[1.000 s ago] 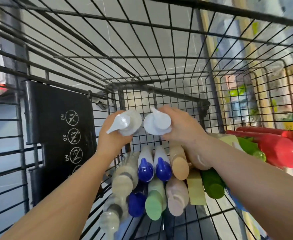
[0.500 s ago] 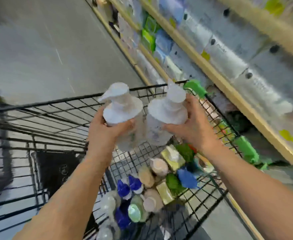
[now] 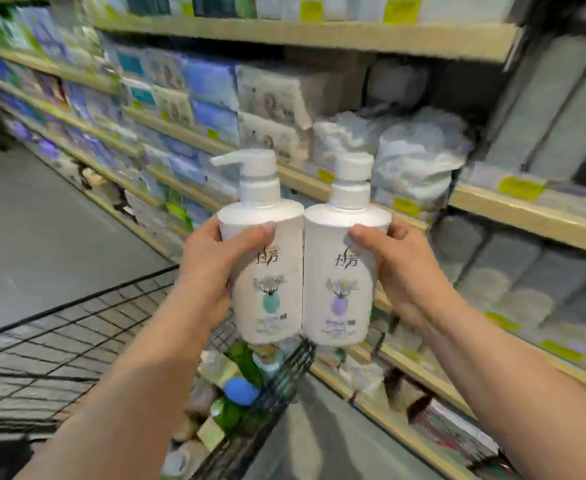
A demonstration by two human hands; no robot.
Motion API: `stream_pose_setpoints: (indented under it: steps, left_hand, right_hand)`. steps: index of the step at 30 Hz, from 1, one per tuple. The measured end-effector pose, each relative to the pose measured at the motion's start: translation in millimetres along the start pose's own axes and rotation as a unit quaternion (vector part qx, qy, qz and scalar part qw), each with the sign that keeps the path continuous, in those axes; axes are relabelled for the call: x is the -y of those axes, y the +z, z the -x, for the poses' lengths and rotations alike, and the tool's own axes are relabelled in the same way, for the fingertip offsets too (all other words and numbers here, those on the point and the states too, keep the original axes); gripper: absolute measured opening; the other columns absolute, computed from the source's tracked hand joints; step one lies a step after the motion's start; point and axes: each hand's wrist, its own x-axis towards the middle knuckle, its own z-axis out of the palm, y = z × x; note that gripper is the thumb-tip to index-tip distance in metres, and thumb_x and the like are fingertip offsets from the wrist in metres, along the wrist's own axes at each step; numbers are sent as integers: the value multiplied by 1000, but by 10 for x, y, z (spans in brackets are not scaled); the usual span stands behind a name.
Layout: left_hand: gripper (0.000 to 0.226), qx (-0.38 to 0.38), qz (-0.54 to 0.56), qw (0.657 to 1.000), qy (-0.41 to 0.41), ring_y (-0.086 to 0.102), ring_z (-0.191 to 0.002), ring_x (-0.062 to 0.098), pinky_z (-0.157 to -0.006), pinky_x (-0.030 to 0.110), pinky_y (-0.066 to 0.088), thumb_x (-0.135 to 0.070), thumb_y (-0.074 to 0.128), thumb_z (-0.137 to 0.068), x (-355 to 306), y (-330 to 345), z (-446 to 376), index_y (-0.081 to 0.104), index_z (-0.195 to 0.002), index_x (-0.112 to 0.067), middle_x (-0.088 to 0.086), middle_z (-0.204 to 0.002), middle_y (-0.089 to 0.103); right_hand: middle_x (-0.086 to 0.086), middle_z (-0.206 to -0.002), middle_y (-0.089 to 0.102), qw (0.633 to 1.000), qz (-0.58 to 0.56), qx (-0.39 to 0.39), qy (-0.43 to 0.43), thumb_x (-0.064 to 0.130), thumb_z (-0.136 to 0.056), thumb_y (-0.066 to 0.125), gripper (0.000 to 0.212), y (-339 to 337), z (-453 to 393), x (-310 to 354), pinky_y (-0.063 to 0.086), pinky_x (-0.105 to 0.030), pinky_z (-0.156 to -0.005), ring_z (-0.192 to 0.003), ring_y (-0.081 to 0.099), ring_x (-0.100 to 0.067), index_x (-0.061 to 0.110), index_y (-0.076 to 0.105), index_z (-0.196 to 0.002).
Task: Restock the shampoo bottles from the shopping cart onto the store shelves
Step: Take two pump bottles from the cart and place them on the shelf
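The white plastic pump bottle with a teal oval on its label and the white plastic pump bottle with a purple oval on its label each bear a dark logo and a pale flower motif. The black wire-grid shopping cart carries a round blue cap among green and pale yellow goods. The tan wooden store shelves show yellow-green price tags, with blue, purple and white packs.

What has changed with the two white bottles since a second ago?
Both hands have lifted the bottles up out of the cart and now hold them upright, side by side, before the shelves. The left hand still grips the green-label bottle, the right hand the purple-label bottle. Other bottles remain in the cart.
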Motion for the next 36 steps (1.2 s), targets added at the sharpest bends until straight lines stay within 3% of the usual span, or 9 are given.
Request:
stream_pose_setpoints:
  steps: [4, 13, 15, 19, 21, 28, 31, 33, 36]
  left_hand:
    - [27, 75, 26, 997, 20, 63, -48, 1, -44, 13, 48, -16, 68, -55, -112, 978, 401, 60, -80, -17, -9, -52, 68]
    - [33, 218, 52, 972, 65, 65, -53, 2, -49, 15, 52, -5, 70, -51, -334, 2644, 1021, 60, -80, -17, -9, -57, 70]
    - [26, 235, 66, 967, 69, 66, -55, 3, -50, 16, 53, -14, 64, -56, -397, 2865, 1070, 60, -82, -17, -8, -60, 71]
    - [68, 304, 79, 945, 98, 69, -66, 5, -53, 17, 53, -33, 87, -27, -629, 3435, 1191, 63, -89, -17, -7, -72, 74]
    - [81, 332, 85, 932, 121, 69, -68, 5, -54, 17, 52, -45, 86, -15, -752, 3663, 1237, 64, -88, -18, -7, -74, 75]
    - [68, 428, 107, 877, 189, 68, -68, 3, -52, 20, 51, -52, 84, -21, -1107, 4404, 1184, 69, -82, -25, -10, -74, 74]
    - [74, 471, 119, 845, 223, 68, -72, 2, -56, 15, 52, -42, 86, -22, -1310, 4712, 1126, 64, -91, -26, -11, -77, 74]
    - [65, 488, 121, 826, 254, 67, -72, 0, -56, 13, 50, -25, 80, -30, -1447, 4863, 1097, 62, -92, -28, -13, -76, 73]
    - [55, 517, 131, 789, 305, 65, -70, 0, -56, 13, 50, -22, 70, -43, -1694, 5100, 1012, 60, -97, -26, -14, -76, 72]
  right_hand:
    - [8, -57, 70, 998, -14, -37, -42, 6, -57, 66, 28, -805, 585, 560, 48, -12, -50, -52, 63, -1, 13, 60, -83]
    - [8, -75, 73, 984, 35, -96, -147, 13, -55, 71, 36, -2104, 1659, 1595, 53, -18, -60, -70, 67, -6, 21, 65, -90]
    - [9, -76, 73, 978, 47, -111, -171, 15, -50, 75, 40, -2249, 1793, 1758, 52, -17, -60, -71, 67, -5, 21, 66, -89]
    - [10, -80, 74, 955, 76, -158, -238, 38, -30, 85, 65, -2589, 2093, 2184, 52, -15, -62, -75, 67, -3, 22, 67, -91]
    - [12, -81, 73, 942, 91, -178, -269, 47, -31, 84, 65, -2715, 2195, 2375, 51, -14, -63, -77, 67, -2, 24, 69, -89]
    - [12, -81, 73, 906, 146, -204, -343, 50, -33, 83, 57, -3085, 2419, 2948, 51, -15, -61, -76, 66, 0, 29, 72, -85]
    - [12, -84, 73, 885, 167, -227, -371, 54, -32, 84, 68, -3248, 2410, 3248, 51, -15, -64, -80, 66, -1, 26, 70, -92]
    - [12, -86, 73, 877, 167, -227, -390, 53, -32, 84, 77, -3313, 2387, 3442, 51, -14, -65, -83, 66, -1, 22, 64, -99]
    - [12, -86, 73, 854, 176, -216, -439, 51, -35, 84, 83, -3389, 2349, 3754, 52, -15, -65, -82, 66, -2, 20, 57, -107]
